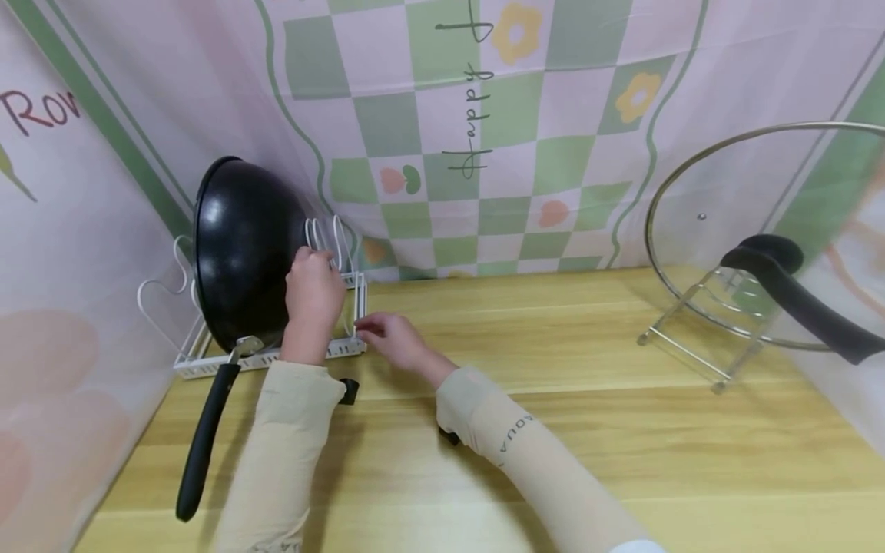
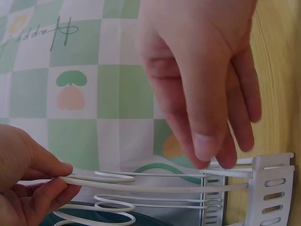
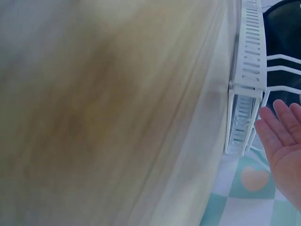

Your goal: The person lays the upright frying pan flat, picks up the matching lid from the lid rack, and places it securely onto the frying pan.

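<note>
A white wire rack (image 1: pixel 270 359) with looped dividers stands at the back left of the wooden table. A black wok (image 1: pixel 242 246) is propped on its edge in it, its long handle (image 1: pixel 200 445) reaching toward me. My left hand (image 1: pixel 314 299) pinches the top of a white wire divider (image 2: pixel 155 188) between thumb and fingers, as the left wrist view shows. From the right, my right hand (image 1: pixel 396 339) reaches to the rack's right end. Its fingers are mostly straight, fingertips right at the slotted end piece (image 2: pixel 273 193) in the left wrist view, with nothing held.
At the right, a large glass lid (image 1: pixel 701 216) with a black handle (image 1: pixel 816 299) leans in a chrome wire stand (image 1: pixel 684 353). A patterned curtain (image 1: pixel 477 146) hangs along the back and left sides of the wooden table (image 1: pixel 553 330).
</note>
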A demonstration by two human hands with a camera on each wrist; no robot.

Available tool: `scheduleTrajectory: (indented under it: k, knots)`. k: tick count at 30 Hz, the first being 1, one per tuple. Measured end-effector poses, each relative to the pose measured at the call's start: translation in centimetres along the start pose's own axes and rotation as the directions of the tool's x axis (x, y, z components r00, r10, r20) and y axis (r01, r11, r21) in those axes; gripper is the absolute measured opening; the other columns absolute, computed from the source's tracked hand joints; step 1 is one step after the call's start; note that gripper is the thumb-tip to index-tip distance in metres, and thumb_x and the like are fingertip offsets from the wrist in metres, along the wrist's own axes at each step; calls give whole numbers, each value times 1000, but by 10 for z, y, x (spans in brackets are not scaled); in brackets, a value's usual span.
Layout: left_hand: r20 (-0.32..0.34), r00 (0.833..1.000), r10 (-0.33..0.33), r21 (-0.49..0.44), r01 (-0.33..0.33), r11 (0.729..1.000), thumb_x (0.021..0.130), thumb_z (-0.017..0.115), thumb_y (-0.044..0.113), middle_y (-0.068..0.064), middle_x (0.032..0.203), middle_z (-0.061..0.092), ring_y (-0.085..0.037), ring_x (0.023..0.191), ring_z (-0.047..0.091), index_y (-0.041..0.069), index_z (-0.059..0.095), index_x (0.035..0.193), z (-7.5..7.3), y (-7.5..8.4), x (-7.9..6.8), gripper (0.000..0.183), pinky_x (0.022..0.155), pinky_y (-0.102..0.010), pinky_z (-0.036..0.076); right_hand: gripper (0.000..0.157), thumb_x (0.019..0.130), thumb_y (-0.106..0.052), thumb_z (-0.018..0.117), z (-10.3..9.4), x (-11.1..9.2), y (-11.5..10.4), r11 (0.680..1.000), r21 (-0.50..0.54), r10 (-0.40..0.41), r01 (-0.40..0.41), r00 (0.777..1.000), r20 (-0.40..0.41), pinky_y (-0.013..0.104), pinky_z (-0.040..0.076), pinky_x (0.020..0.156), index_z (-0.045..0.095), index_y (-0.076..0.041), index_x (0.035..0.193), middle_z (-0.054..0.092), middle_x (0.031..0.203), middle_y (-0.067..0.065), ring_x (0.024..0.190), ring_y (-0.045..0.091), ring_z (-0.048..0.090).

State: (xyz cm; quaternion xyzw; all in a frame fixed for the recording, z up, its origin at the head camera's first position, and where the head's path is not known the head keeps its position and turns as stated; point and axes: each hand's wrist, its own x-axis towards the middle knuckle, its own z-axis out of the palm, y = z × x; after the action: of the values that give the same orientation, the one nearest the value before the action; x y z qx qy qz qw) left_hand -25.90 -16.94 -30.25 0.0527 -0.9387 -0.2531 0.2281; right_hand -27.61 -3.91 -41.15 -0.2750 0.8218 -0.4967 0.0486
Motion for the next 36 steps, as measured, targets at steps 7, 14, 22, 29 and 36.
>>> scheduleTrajectory:
  k: [7,14,22,29,36]
  knots:
    - [8,1000,-2,-10,2,1000,97,58,-1,-26,122,58,-48,106,62,-6,69,125,1,1,2,30,91,-57,53,27,104,-8,60,4,1,-2,1000,18,-8,8,1000,14,25,54,92,68,3,127,70,123,16,113,26,67]
    - [26,1000,-13,-2,13,1000,96,57,-2,-26,120,59,-48,105,62,-7,69,123,-1,5,5,30,91,-57,53,28,104,-8,59,5,5,-4,1000,16,10,-10,1000,-1,29,53,97,67,3,129,69,127,17,117,28,65]
    - [54,998,-29,8,29,1000,96,54,-2,-26,118,60,-46,105,62,-7,70,120,-6,6,9,29,89,-56,54,32,103,-6,60,8,13,-6,998,-59,31,-29,999,45,29,49,103,64,2,134,65,134,17,125,29,62]
    - [38,999,-31,8,30,1000,94,55,-3,-26,115,61,-47,105,62,-7,70,115,-8,6,11,27,89,-55,53,30,102,-4,62,10,17,-7,993,-120,12,0,995,96,26,51,98,66,3,131,69,126,17,118,28,66]
    - [60,997,-53,7,53,999,97,53,-2,-25,118,59,-46,106,62,-7,69,119,-6,4,10,27,90,-55,53,24,100,-4,65,12,23,-6,979,-205,18,-4,998,66,25,52,95,72,1,122,73,119,13,113,25,68]
